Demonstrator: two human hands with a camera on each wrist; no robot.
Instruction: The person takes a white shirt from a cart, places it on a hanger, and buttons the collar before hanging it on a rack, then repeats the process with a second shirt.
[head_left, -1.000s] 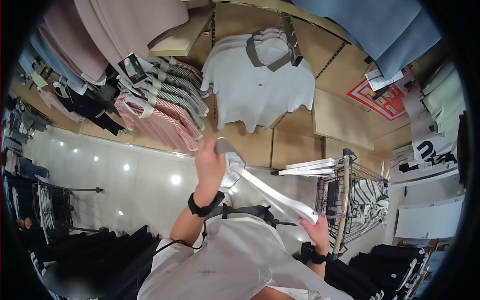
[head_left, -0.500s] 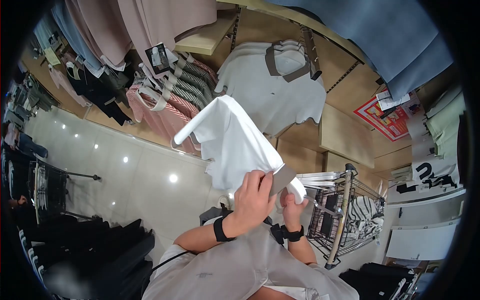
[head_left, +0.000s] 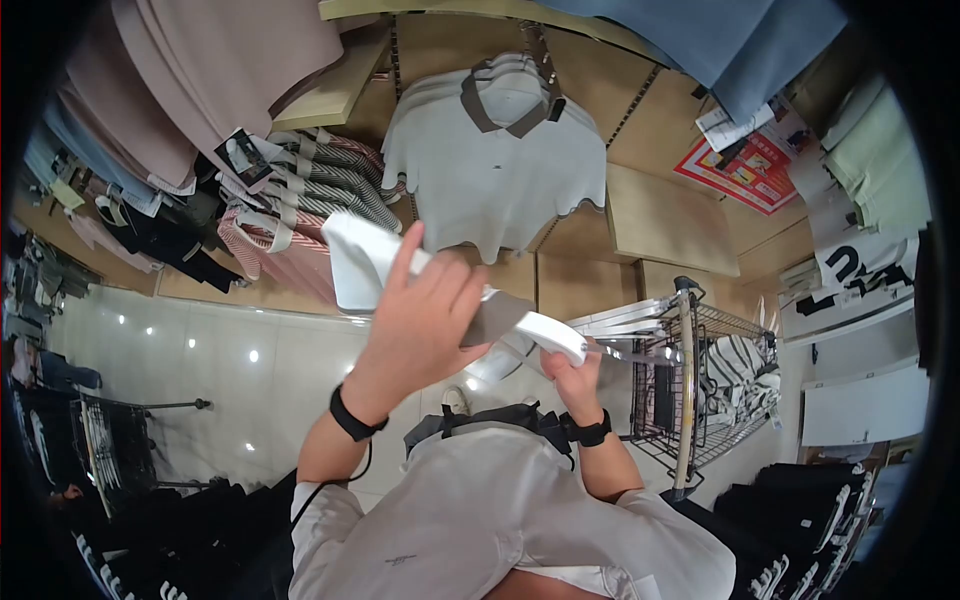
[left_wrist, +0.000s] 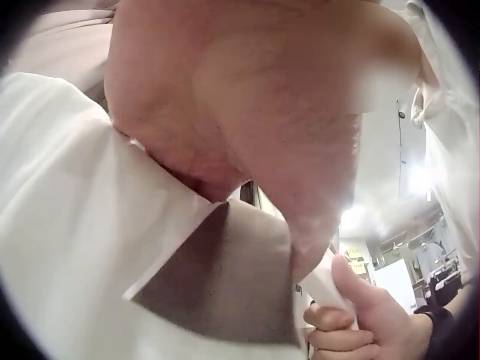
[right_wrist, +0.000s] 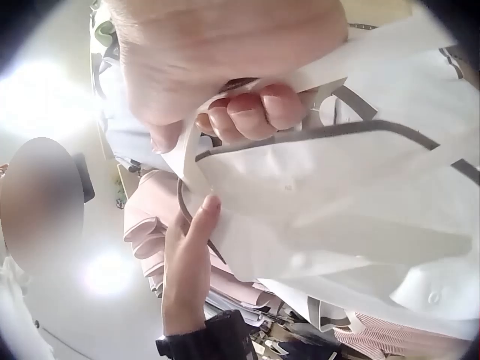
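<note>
A white shirt with a grey-brown collar hangs between the hands. My left hand holds it near the collar, index finger raised; in the right wrist view the thumb of the left hand presses on the cloth, its other fingers hidden. Curled round one end of a white hanger with a metal hook is my right hand. The left wrist view shows the collar close up beside the left hand, and the right hand gripping the white strip.
Similar white shirts hang on the wall rack ahead, with striped shirts to their left. A wire cart holding striped cloth stands at the right, white hangers at its near side. Dark clothes hang at lower left.
Since half a second ago, my left hand has moved up and left in the head view and covers more of the shirt. My right hand has shifted slightly up and left, still gripping the hanger.
</note>
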